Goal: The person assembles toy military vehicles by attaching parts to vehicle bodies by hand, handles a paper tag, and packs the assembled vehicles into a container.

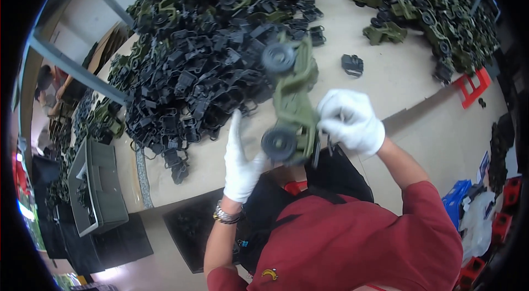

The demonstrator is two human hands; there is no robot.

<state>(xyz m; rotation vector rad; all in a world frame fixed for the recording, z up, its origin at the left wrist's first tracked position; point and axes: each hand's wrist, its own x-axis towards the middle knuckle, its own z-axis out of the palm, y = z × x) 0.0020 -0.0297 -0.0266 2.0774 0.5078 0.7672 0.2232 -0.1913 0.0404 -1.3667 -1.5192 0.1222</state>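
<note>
1. In the middle of the frame, holding a green car (297, 101) in the air above the near edge of the tabletop (394, 79), with two black wheels (278, 143) along its left side; slightly blurred.
2. Right of centre, curling the white-gloved right hand (350, 120) inward at the car's right edge, apparently pinching it there; cannot tell whether also gripping something smaller.
3. Left of centre, holding the gloved left hand (239, 164) spread, with fingers upward and thumb near the lower wheel; cannot tell whether touching.
4. Across the upper left, heaped thickly with black parts (193, 82); at upper right, with more green cars (386, 33).
5. At centre again, already fitted with wheels, so probably partway through handling; judging by the surrounding heaps, with plenty apparently left. Cannot tell finished pieces from unfinished ones.
</note>
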